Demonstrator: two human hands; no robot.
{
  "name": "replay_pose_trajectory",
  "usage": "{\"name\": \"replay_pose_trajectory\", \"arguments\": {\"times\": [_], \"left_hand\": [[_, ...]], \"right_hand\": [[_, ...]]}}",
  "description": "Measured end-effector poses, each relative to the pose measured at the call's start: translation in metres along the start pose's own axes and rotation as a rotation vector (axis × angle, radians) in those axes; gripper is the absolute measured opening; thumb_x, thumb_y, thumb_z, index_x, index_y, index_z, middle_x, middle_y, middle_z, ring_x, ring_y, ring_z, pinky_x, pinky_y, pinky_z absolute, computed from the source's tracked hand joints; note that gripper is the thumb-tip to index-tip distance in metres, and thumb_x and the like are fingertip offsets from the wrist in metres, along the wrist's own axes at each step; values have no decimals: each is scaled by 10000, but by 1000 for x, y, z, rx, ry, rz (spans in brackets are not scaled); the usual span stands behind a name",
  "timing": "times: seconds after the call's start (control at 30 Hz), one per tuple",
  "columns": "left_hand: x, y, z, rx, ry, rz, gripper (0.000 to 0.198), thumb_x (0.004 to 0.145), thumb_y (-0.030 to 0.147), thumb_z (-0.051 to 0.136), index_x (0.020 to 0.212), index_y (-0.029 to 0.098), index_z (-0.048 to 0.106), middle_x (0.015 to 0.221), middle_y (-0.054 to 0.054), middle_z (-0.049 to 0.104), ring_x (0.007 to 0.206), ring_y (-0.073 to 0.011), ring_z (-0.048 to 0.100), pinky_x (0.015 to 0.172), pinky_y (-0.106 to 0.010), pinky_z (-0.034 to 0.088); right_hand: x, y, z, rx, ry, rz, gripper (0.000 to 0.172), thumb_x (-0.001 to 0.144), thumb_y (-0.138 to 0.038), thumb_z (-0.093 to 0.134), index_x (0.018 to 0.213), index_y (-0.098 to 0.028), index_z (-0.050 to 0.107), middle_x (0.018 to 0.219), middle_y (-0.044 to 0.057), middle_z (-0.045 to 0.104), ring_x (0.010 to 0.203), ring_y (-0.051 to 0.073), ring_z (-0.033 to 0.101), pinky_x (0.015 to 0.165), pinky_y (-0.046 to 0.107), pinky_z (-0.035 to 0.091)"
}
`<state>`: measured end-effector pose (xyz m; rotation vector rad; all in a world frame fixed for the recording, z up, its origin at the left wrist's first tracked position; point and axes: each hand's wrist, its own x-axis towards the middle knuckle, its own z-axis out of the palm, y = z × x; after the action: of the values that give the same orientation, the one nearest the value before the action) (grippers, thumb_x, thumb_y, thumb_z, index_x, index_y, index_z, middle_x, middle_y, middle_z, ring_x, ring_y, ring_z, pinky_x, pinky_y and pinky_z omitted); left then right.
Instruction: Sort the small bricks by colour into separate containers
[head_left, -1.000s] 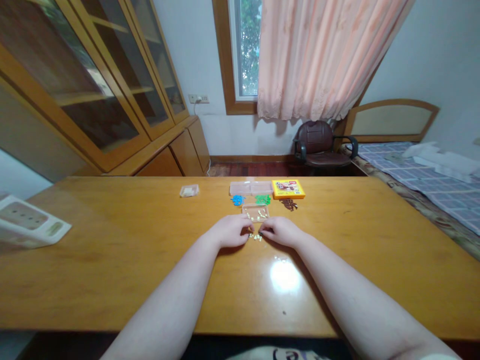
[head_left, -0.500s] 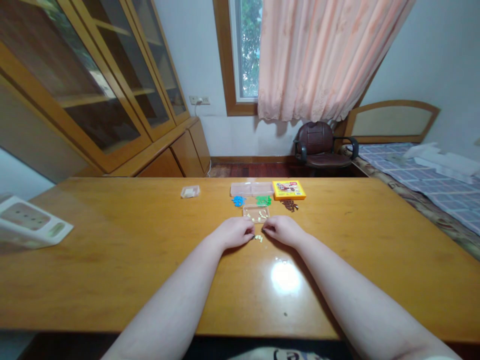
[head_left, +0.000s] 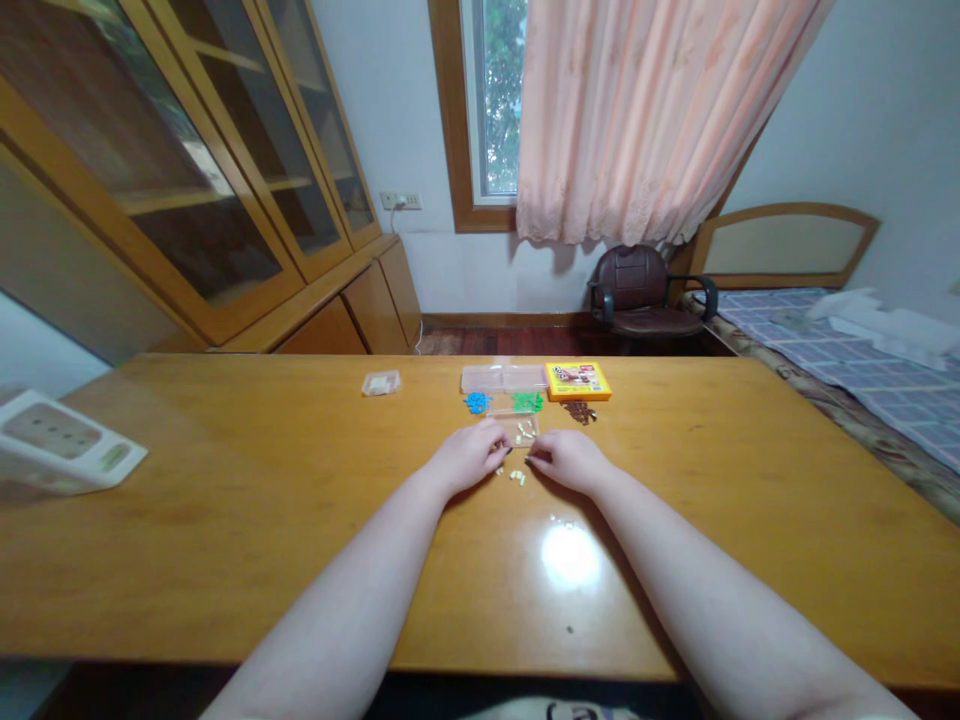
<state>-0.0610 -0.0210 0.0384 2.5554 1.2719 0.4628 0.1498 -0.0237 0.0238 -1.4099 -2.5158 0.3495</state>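
My left hand (head_left: 471, 455) is closed in a pinch at the near left side of a small clear plastic tray (head_left: 501, 428), covering part of it. What its fingertips hold, if anything, is too small to make out. Several cream-coloured pieces (head_left: 526, 430) lie in that tray. My right hand (head_left: 568, 456), also pinched, rests on the table just off the tray's near right corner; its fingertips hide whatever may be between them. Between the hands and closer to me, a few small cream pieces (head_left: 517, 477) lie loose on the wood.
Beyond the tray are a blue pile (head_left: 478, 402), a green pile (head_left: 527, 401) and a brown pile (head_left: 579, 412) of small pieces. Behind stand a long clear case (head_left: 502, 378) and a yellow box (head_left: 578, 380). A small clear container (head_left: 381, 383) sits left on the table (head_left: 300, 520).
My left hand has moved slightly away from me, from the loose cream pieces to the tray's edge. More loose pieces now show beside its fingers. The right hand has barely moved.
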Motion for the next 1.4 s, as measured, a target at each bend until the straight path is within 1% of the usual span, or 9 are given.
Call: {"name": "replay_pose_trajectory", "arguments": {"times": [0.1, 0.17, 0.37, 0.57, 0.8, 0.87, 0.97, 1.13, 1.4], "left_hand": [[3, -4, 3, -7, 111, -115, 175, 868, 267, 459, 914, 193, 611, 942, -47, 598, 850, -163, 568, 784, -285, 453], [3, -6, 3, 1, 135, -173, 197, 873, 270, 454, 933, 194, 625, 964, -57, 599, 876, -173, 572, 802, -297, 454], [-4, -2, -9, 96, -63, -70, 151, 836, 288, 505, 843, 222, 640, 913, -29, 627, 802, -162, 585, 698, -253, 447], [-7, 6, -11, 120, -212, -85, 124, 760, 336, 597, 794, 220, 624, 820, -15, 648, 721, -174, 590, 604, -248, 416], [-5, 5, -4, 101, -206, -99, 104, 796, 293, 560, 802, 210, 624, 828, -29, 662, 727, -180, 595, 627, -260, 426], [-5, 4, -3, 93, -209, -104, 106, 799, 293, 560, 796, 206, 622, 825, -31, 663, 726, -181, 595, 631, -263, 429], [-4, 3, -2, 83, -217, -97, 107, 807, 286, 553, 801, 201, 617, 818, -32, 661, 725, -178, 596, 637, -261, 430], [-4, 1, -3, 102, -191, -92, 112, 821, 282, 536, 794, 203, 610, 842, -32, 645, 744, -171, 596, 640, -251, 428], [-2, -2, -5, 137, 27, -90, 156, 872, 273, 473, 862, 206, 614, 926, -35, 611, 805, -156, 582, 687, -249, 433]], "right_hand": [[0, 0, 0, 8, 5, -10, 162, 826, -318, 570, 849, -229, 703, 848, 40, 714, 760, 168, 632, 664, 247, 423], [-1, -1, -1, 19, 15, -9, 172, 828, -333, 571, 873, -234, 705, 856, 36, 715, 763, 168, 634, 664, 246, 424], [-1, -2, -1, 11, -17, -55, 174, 836, -265, 549, 852, -247, 721, 861, 33, 722, 772, 165, 634, 672, 239, 415], [0, -2, 2, -2, 9, -48, 152, 811, -229, 555, 813, -221, 707, 807, 41, 710, 719, 159, 621, 646, 236, 398], [3, 8, 6, 115, 287, 88, 216, 858, -280, 506, 920, -199, 696, 860, 63, 700, 763, 164, 612, 703, 253, 426], [3, 10, 6, 146, 310, 154, 257, 863, -287, 492, 1016, -196, 678, 847, 59, 701, 743, 166, 612, 690, 259, 433], [3, 9, 5, 174, 247, 145, 319, 865, -302, 488, 1125, -193, 637, 797, 50, 701, 699, 164, 610, 660, 259, 432], [0, 3, 5, 192, 104, -30, 235, 862, -285, 492, 952, -218, 699, 860, 49, 711, 756, 161, 622, 676, 247, 426], [-1, 2, 2, 205, 55, -59, 204, 839, -265, 514, 876, -207, 706, 816, 40, 710, 732, 158, 618, 659, 243, 424]]}}
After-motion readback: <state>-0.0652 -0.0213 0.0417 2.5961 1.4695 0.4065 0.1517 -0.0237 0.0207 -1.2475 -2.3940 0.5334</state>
